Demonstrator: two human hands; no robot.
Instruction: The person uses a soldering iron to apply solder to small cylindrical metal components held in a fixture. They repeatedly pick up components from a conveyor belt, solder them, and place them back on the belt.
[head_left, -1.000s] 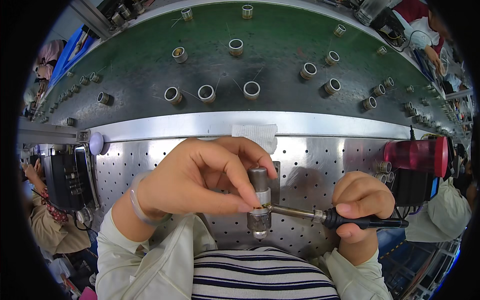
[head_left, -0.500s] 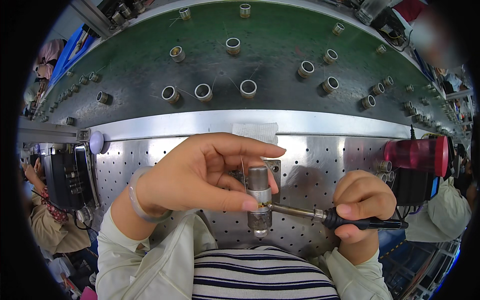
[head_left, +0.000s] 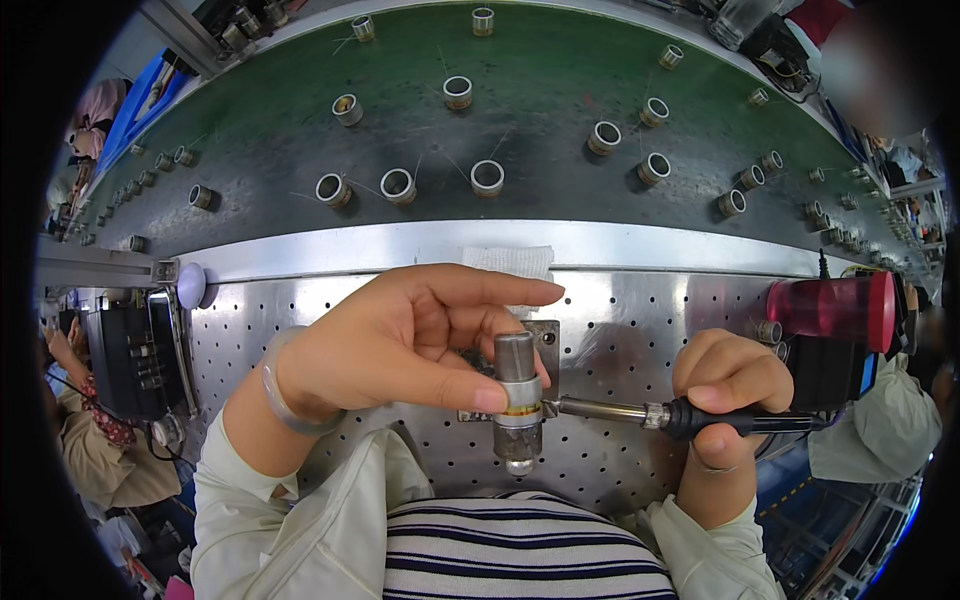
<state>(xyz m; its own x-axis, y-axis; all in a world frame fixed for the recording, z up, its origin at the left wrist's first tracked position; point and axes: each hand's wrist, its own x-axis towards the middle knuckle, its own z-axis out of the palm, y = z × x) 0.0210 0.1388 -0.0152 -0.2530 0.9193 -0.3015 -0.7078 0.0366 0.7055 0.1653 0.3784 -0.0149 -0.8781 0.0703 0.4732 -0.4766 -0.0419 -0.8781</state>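
My left hand [head_left: 400,340] grips a small upright metal cylinder [head_left: 517,400] between thumb and fingers, over a perforated steel worktop [head_left: 640,340]. A yellowish band runs round the cylinder's middle. My right hand [head_left: 725,385] holds a soldering iron [head_left: 680,418] by its black handle. The iron lies level, and its metal tip touches the cylinder's right side at the band. A clear bangle sits on my left wrist.
A green conveyor belt [head_left: 540,110] behind the worktop carries several short metal rings [head_left: 487,177]. A white cloth pad [head_left: 510,260] lies on the steel rail. A red canister [head_left: 835,308] stands at the right and black equipment [head_left: 130,360] at the left. Another person's sleeve shows at far right.
My left fingers have stretched out further over the cylinder. The iron's tip stays against the cylinder and my right hand has barely moved.
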